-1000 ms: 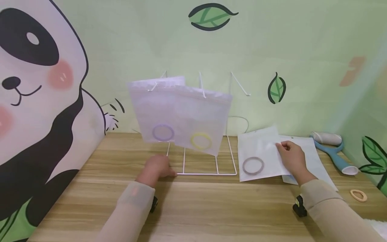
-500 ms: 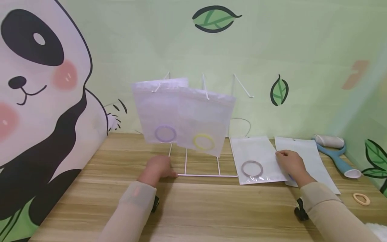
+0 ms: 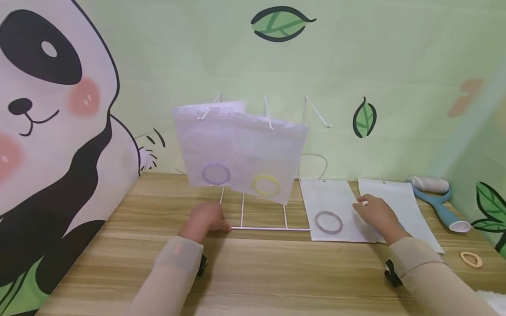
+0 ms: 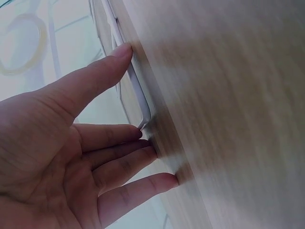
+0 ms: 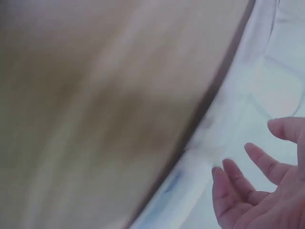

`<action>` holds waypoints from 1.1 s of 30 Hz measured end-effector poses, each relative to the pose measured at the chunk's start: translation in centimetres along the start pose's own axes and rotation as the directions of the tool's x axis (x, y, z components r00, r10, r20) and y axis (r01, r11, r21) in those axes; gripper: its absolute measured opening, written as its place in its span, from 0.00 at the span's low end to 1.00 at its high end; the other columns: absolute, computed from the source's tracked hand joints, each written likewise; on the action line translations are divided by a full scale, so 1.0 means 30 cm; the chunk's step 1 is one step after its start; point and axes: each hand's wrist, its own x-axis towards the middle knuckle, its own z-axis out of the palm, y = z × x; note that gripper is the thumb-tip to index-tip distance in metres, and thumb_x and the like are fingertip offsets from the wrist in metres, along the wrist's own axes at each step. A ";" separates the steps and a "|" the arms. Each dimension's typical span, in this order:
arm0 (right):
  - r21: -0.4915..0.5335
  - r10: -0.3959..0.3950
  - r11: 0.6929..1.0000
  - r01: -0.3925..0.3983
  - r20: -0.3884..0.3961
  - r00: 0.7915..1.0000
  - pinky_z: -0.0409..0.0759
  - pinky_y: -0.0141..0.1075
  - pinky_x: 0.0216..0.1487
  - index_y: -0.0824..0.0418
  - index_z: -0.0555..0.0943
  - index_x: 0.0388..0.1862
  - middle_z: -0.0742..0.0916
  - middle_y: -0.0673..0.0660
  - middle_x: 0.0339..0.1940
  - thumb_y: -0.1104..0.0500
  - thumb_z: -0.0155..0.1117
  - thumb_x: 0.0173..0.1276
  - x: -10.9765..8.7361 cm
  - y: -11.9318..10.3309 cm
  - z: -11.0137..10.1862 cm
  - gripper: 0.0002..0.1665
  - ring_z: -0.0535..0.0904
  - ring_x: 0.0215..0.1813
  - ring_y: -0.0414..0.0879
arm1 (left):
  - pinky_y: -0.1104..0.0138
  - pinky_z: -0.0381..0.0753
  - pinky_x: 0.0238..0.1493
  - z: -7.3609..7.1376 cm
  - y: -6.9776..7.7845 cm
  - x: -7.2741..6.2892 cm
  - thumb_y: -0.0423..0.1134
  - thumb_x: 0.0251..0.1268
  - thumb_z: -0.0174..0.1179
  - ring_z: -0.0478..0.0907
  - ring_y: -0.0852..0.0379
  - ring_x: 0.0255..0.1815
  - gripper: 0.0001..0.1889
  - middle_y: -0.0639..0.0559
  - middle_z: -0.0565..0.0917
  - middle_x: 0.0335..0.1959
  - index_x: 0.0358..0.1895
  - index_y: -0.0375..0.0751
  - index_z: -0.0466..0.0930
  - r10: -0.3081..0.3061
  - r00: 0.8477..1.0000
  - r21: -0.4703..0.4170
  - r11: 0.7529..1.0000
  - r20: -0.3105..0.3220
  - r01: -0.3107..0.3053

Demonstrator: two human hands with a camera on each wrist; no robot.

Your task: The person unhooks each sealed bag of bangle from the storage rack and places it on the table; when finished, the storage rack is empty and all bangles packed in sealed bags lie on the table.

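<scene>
A white wire rack (image 3: 269,228) stands on the table with two frosted zip bags on its prongs. One bag (image 3: 197,140) shows a purple ring (image 3: 216,174), the other (image 3: 272,145) a yellow ring (image 3: 266,185). At the rack's front left corner rests my left hand (image 3: 205,217), thumb and index fingertips at the wire (image 4: 138,90), fingers nearly straight. To the rack's right a white bag (image 3: 328,197) with a grey-brown ring (image 3: 328,222) lies flat. My right hand (image 3: 377,215) is over its right edge, fingers loosely bent and apart in the right wrist view, holding nothing.
Another white bag (image 3: 411,210) lies partly under the right hand. A blue-handled lint roller (image 3: 439,204) lies at the back right, with a pale orange ring (image 3: 471,260) nearer the front. The rack's right prong (image 3: 316,112) carries no bag.
The bag with the grey-brown ring has come down from a raised tilt to flat on the table, and the right hand has let go of it. The left hand stays at the rack.
</scene>
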 end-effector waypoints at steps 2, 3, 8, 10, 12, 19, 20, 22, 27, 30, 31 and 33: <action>-0.011 -0.058 0.998 0.057 -0.021 0.998 0.72 0.61 0.55 0.72 0.71 0.64 0.75 0.79 0.60 0.50 0.50 0.76 0.005 -0.036 0.007 0.30 0.71 0.60 0.73 | 0.57 0.78 0.39 -0.004 0.004 -0.004 0.54 0.51 0.74 0.73 0.53 0.27 0.22 0.51 0.78 0.24 0.21 0.41 0.75 -0.004 1.000 -0.005 1.000 0.004 0.004; -0.012 -0.095 0.995 0.095 -0.037 0.995 0.73 0.60 0.55 0.72 0.72 0.64 0.76 0.79 0.60 0.50 0.51 0.75 0.007 -0.059 0.012 0.29 0.72 0.60 0.73 | 0.57 0.78 0.39 -0.005 0.007 -0.005 0.53 0.52 0.74 0.73 0.53 0.27 0.22 0.51 0.78 0.24 0.21 0.41 0.75 -0.006 1.000 -0.008 1.000 0.005 0.006; 0.088 -0.248 0.963 0.256 -0.092 0.964 0.72 0.59 0.59 0.69 0.75 0.62 0.79 0.74 0.59 0.52 0.55 0.76 -0.005 -0.226 0.033 0.25 0.74 0.62 0.67 | 0.58 0.78 0.39 -0.012 0.005 -0.015 0.53 0.52 0.74 0.73 0.53 0.27 0.21 0.51 0.78 0.23 0.21 0.41 0.76 -0.012 1.000 -0.010 1.000 0.009 0.013; 0.140 -0.272 0.948 0.285 -0.101 0.957 0.71 0.58 0.62 0.67 0.74 0.64 0.79 0.71 0.61 0.50 0.55 0.76 -0.018 -0.296 0.034 0.27 0.73 0.64 0.65 | 0.57 0.78 0.39 -0.013 0.005 -0.015 0.53 0.52 0.74 0.73 0.53 0.28 0.21 0.51 0.79 0.24 0.21 0.41 0.76 -0.008 1.000 -0.003 1.000 0.009 0.008; 0.205 -0.286 0.931 0.303 -0.106 0.952 0.69 0.58 0.64 0.65 0.71 0.68 0.78 0.70 0.63 0.48 0.55 0.76 -0.031 -0.358 0.031 0.29 0.72 0.66 0.64 | 0.57 0.78 0.40 -0.012 0.005 -0.014 0.53 0.52 0.74 0.74 0.53 0.28 0.21 0.51 0.79 0.24 0.22 0.41 0.76 -0.004 1.000 0.005 1.000 0.009 0.004; 0.463 -0.264 0.835 0.297 -0.136 0.955 0.68 0.56 0.66 0.60 0.62 0.75 0.76 0.66 0.67 0.46 0.59 0.74 -0.055 -0.497 0.035 0.37 0.69 0.70 0.59 | 0.57 0.78 0.41 -0.009 0.007 -0.009 0.53 0.52 0.74 0.75 0.53 0.29 0.21 0.51 0.80 0.25 0.23 0.41 0.77 -0.007 1.000 -0.002 1.000 0.010 0.007; 0.482 -0.256 0.823 0.300 -0.156 0.954 0.69 0.56 0.65 0.60 0.63 0.74 0.78 0.65 0.65 0.47 0.60 0.74 -0.055 -0.506 0.037 0.36 0.71 0.69 0.59 | 0.57 0.79 0.41 -0.009 0.009 -0.009 0.53 0.52 0.74 0.76 0.52 0.29 0.21 0.51 0.80 0.25 0.23 0.40 0.77 -0.005 1.000 -0.002 1.000 0.007 0.005; 0.506 -0.240 0.804 0.312 -0.204 0.949 0.72 0.55 0.62 0.61 0.68 0.70 0.81 0.64 0.60 0.49 0.61 0.74 -0.054 -0.517 0.042 0.31 0.74 0.65 0.58 | 0.56 0.79 0.42 -0.010 0.011 -0.010 0.53 0.52 0.74 0.76 0.52 0.29 0.21 0.50 0.80 0.25 0.23 0.40 0.77 -0.003 1.000 -0.001 1.000 0.006 0.003; 0.481 -0.229 0.798 0.363 -0.315 0.921 0.76 0.50 0.56 0.61 0.79 0.54 0.86 0.61 0.48 0.50 0.61 0.74 -0.059 -0.529 0.050 0.19 0.80 0.54 0.55 | 0.56 0.79 0.43 -0.015 0.015 -0.016 0.52 0.52 0.74 0.77 0.51 0.30 0.21 0.49 0.81 0.26 0.23 0.40 0.77 -0.005 1.000 -0.003 1.000 0.007 0.005; 0.440 -0.242 0.805 0.399 -0.372 0.896 0.78 0.47 0.52 0.61 0.82 0.48 0.87 0.58 0.41 0.50 0.61 0.74 -0.071 -0.529 0.053 0.15 0.82 0.48 0.52 | 0.56 0.79 0.43 -0.021 0.015 -0.020 0.52 0.52 0.74 0.77 0.51 0.30 0.21 0.49 0.81 0.26 0.24 0.39 0.77 -0.007 1.000 -0.003 1.000 0.011 0.007; 0.422 -0.248 0.808 0.412 -0.390 0.887 0.78 0.46 0.50 0.60 0.82 0.47 0.87 0.58 0.40 0.51 0.62 0.74 -0.076 -0.528 0.053 0.14 0.82 0.46 0.51 | 0.56 0.79 0.43 -0.023 0.015 -0.021 0.52 0.52 0.74 0.76 0.51 0.30 0.21 0.48 0.81 0.26 0.24 0.39 0.77 -0.008 1.000 -0.003 1.000 0.014 0.008; 0.381 -0.268 0.812 0.442 -0.429 0.862 0.78 0.45 0.46 0.60 0.83 0.46 0.88 0.56 0.37 0.52 0.62 0.74 -0.090 -0.525 0.050 0.13 0.82 0.42 0.50 | 0.56 0.79 0.42 -0.026 0.015 -0.025 0.52 0.52 0.74 0.76 0.52 0.30 0.21 0.48 0.81 0.26 0.23 0.39 0.77 -0.009 1.000 -0.001 1.000 0.016 0.009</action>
